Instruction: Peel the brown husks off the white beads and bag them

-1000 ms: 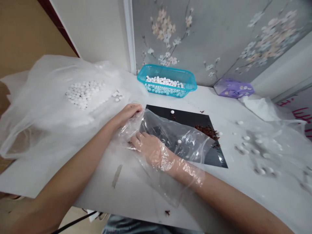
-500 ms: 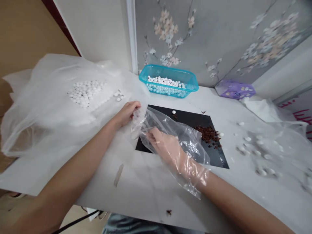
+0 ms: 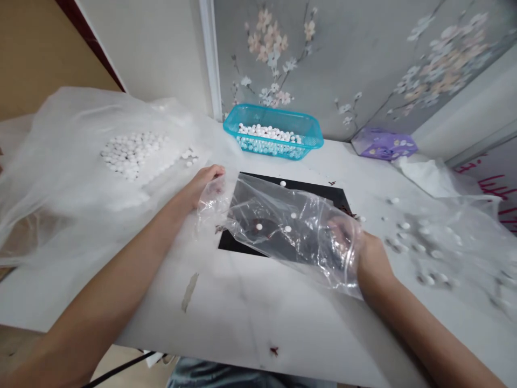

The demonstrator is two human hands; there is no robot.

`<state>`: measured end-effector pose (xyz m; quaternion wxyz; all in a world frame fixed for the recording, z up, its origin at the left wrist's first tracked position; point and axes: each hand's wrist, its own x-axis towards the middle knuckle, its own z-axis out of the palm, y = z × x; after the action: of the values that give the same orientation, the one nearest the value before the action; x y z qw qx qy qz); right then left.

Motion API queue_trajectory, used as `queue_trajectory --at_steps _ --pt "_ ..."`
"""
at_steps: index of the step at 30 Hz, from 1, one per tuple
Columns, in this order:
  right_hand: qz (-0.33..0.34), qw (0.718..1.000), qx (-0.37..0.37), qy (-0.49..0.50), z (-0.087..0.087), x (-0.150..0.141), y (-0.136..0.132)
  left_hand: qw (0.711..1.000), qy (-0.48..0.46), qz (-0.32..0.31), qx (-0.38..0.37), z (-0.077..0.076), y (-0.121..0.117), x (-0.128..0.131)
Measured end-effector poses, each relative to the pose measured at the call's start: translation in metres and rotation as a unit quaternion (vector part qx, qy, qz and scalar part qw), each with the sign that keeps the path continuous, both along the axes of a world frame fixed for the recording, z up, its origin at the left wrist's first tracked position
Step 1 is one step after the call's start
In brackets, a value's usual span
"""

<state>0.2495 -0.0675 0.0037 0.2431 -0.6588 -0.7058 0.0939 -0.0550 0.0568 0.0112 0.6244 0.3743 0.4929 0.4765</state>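
Note:
My left hand [image 3: 208, 186] is closed on the left end of a clear plastic bag [image 3: 262, 196]. The bag stretches over a black sheet [image 3: 238, 242] on the table. At its right end is my right hand [image 3: 363, 248], with its fingers inside the bag and the wrist outside. Those fingers look bent, but crinkled plastic blurs them and hides whether they grip anything. A few small white balls [image 3: 259, 227] show through the bag; I cannot tell whether they lie in it or under it. Another white ball [image 3: 283, 184] sits near the sheet's back edge.
Behind the sheet stands a blue basket [image 3: 315, 134] of white balls. A large translucent bag [image 3: 81, 129] with many balls fills the left. On the right are another clear bag [image 3: 476, 221] with white balls and a purple packet [image 3: 383, 144]. Reddish-brown bits [image 3: 274, 351] lie scattered.
My right hand has drawn back to the right, from deep inside the clear bag to its right end. White balls now show where the hand was. The left hand keeps its hold.

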Motion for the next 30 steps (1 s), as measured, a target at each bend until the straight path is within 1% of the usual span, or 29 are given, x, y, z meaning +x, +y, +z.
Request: queue_trajectory --at_steps 2,3,5,7,9,11,13,17,19,21,23,25,28,30 --pt "-0.049 0.997 0.005 -0.053 -0.004 0.01 0.007 1.0 0.014 -0.01 0.0 -0.003 0.004 -0.001" --pt "-0.049 0.996 0.01 -0.079 -0.007 0.013 0.01 1.0 0.02 -0.014 0.004 -0.005 0.006 -0.002" --pt "-0.032 0.99 0.047 -0.129 -0.013 0.018 0.016 0.999 0.028 -0.018 0.012 -0.007 0.008 -0.003" --pt "-0.006 0.981 0.11 -0.161 -0.018 0.019 0.02 0.999 0.031 -0.025 0.017 -0.009 0.009 -0.004" --pt "0.02 0.972 0.171 -0.158 -0.02 0.019 0.021 0.999 0.031 -0.031 0.02 -0.009 0.009 -0.004" --pt "0.045 0.97 0.203 -0.127 -0.02 0.018 0.02 0.999 0.032 -0.033 0.022 -0.009 0.008 -0.003" --pt "0.073 0.973 0.201 -0.082 -0.019 0.017 0.018 0.999 0.036 -0.03 0.023 -0.009 0.008 -0.003" --pt "0.112 0.979 0.169 -0.001 -0.017 0.019 0.013 0.998 0.052 -0.018 0.025 -0.01 0.007 -0.003" --pt "0.157 0.976 0.151 0.012 -0.015 0.023 0.008 0.998 0.057 -0.017 0.025 -0.01 0.007 -0.003" --pt "0.217 0.967 0.129 0.027 -0.013 0.026 0.002 0.998 0.058 -0.021 0.025 -0.01 0.007 -0.003" --pt "0.252 0.96 0.11 0.054 -0.009 0.027 -0.004 0.998 0.058 -0.024 0.027 -0.009 0.006 -0.003" --pt "0.242 0.962 0.101 0.074 -0.004 0.023 -0.01 0.998 0.059 -0.024 0.031 -0.008 0.006 -0.002" --pt "0.207 0.972 0.094 0.063 0.002 0.009 -0.014 0.997 0.064 -0.016 0.037 -0.008 0.005 -0.001" --pt "0.22 0.97 0.085 0.051 0.004 -0.004 -0.013 0.997 0.068 -0.014 0.04 -0.007 0.005 -0.001"
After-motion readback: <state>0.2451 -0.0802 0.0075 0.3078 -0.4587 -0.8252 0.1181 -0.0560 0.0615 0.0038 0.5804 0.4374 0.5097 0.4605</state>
